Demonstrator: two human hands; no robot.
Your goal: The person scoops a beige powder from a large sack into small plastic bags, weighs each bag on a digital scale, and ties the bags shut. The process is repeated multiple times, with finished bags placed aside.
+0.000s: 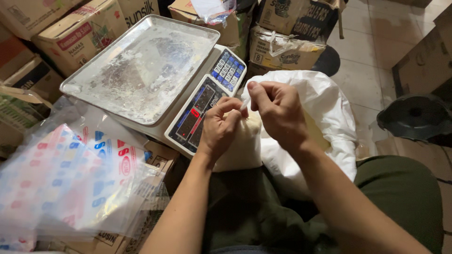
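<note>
Both hands pinch the neck of a small filled bag [240, 146] on the lap: left hand [219, 129] grips the gathered top, right hand [278, 110] pulls the tail up, cinching it. Scale [155, 80] just ahead, sack [325, 117] open behind, flat bags [70, 183] at left.

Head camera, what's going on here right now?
A seated person grips the neck of a small filled plastic bag with the left hand, while the right hand pinches the bag's top above it. Just behind the hands sits a digital scale with a dusty metal tray, and a large white sack lies open beside it. Flat printed bags are stacked at the left.
</note>
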